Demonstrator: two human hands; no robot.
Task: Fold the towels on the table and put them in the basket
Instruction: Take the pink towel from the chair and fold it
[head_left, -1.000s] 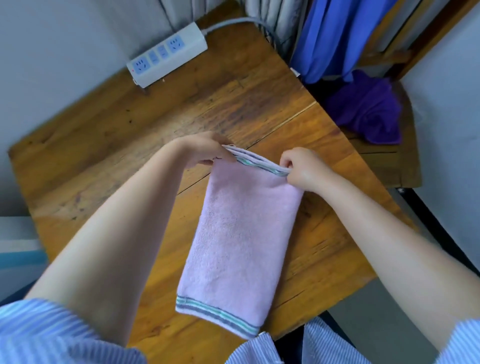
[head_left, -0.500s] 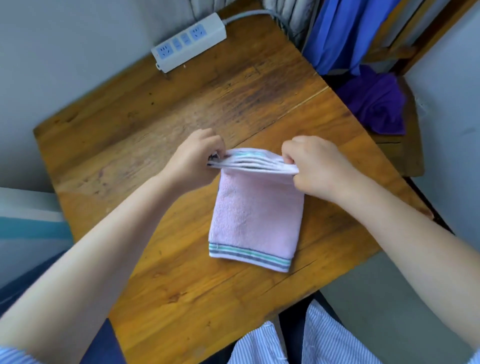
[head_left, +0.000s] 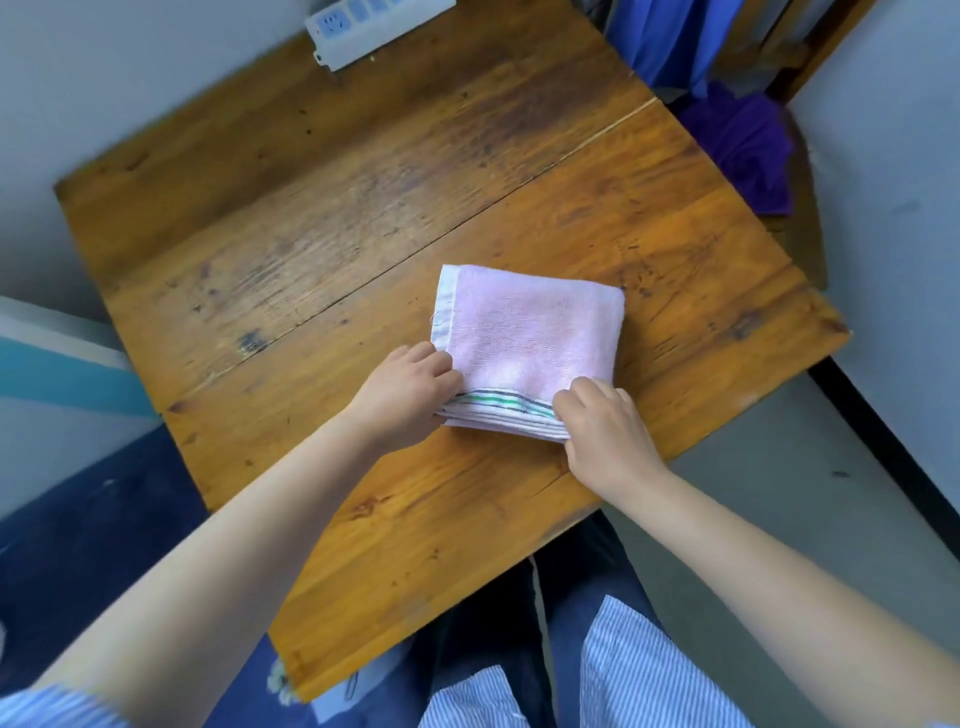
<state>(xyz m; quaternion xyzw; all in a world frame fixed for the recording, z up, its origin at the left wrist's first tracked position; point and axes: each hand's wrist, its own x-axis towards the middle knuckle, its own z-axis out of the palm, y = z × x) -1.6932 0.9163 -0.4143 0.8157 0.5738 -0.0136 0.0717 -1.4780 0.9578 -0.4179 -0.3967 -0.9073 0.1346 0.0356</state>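
pink towel (head_left: 530, 332) mid-frame on table (head_left: 322, 208), folded to a square | left hand (head_left: 402, 397) + right hand (head_left: 605, 423) pinching striped near-edge corners | basket not in view | fold near done, stow pending

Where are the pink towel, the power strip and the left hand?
pink towel (head_left: 530, 327), head view, middle of its top layer
power strip (head_left: 374, 23), head view, its white casing
left hand (head_left: 402, 397), head view, back of hand
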